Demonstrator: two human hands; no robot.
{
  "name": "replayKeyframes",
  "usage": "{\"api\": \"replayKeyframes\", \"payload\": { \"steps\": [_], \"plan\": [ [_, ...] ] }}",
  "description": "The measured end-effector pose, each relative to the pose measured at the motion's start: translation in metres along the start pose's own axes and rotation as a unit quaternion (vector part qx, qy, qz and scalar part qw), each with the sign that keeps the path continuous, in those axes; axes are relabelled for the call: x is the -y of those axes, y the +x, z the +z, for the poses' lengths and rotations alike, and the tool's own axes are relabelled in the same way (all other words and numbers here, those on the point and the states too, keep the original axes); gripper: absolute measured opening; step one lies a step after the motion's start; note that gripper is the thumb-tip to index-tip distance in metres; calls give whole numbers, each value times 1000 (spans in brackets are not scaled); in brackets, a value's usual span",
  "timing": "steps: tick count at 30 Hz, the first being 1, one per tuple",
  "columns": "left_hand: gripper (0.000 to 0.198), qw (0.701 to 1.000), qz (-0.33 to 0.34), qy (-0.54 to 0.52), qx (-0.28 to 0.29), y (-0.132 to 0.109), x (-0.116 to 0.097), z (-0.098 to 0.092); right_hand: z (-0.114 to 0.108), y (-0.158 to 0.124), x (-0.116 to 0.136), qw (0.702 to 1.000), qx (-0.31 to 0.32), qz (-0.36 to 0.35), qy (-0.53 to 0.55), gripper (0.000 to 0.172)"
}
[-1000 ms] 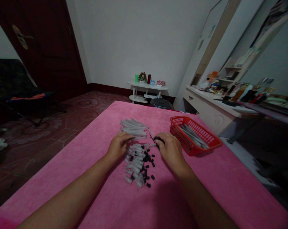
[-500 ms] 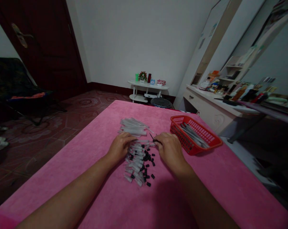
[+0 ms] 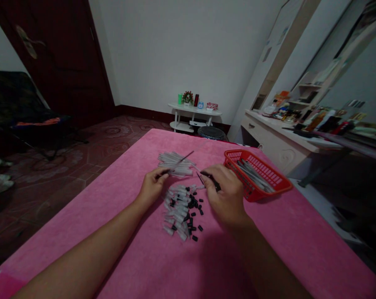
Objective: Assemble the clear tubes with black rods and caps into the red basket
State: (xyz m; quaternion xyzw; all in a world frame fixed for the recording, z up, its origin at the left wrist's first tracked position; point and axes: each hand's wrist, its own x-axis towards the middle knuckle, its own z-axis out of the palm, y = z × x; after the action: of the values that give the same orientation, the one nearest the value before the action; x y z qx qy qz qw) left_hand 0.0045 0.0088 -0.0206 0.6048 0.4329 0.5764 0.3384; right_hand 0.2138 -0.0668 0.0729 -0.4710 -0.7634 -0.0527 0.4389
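Note:
My left hand [image 3: 152, 187] pinches a clear pen barrel [image 3: 180, 162] that tilts up and away over a row of clear barrels [image 3: 175, 162]. My right hand [image 3: 227, 194] is closed on a thin black pen refill [image 3: 206, 176], its tip pointing left. Between the hands lies a pile of clear pen caps and small black plugs [image 3: 183, 209] on the pink tablecloth [image 3: 144, 249].
A red plastic basket [image 3: 270, 185] holding assembled pens stands right of my right hand. Beyond the table are a small white shelf [image 3: 192, 114], a dark door [image 3: 60, 58], a dark chair [image 3: 22, 116] at left and a cluttered dresser [image 3: 287, 137] at right.
My left hand has lifted one clear barrel off the row, tilted upward. My right hand has risen slightly and the black refill now shows in its fingers.

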Motion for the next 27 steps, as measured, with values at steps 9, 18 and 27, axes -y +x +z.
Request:
{"api": "replayKeyframes", "payload": {
  "steps": [9,18,27],
  "plan": [
    [36,979,-106,-172,-34,-1,-4,0,21,-17,-32,933,328,97,-108,21],
    [24,993,71,67,68,-2,-3,2,28,-21,-39,961,243,131,5,25],
    [26,956,167,185,153,-8,-8,2,26,-7,-34,921,36,271,279,18]
  ]
}}
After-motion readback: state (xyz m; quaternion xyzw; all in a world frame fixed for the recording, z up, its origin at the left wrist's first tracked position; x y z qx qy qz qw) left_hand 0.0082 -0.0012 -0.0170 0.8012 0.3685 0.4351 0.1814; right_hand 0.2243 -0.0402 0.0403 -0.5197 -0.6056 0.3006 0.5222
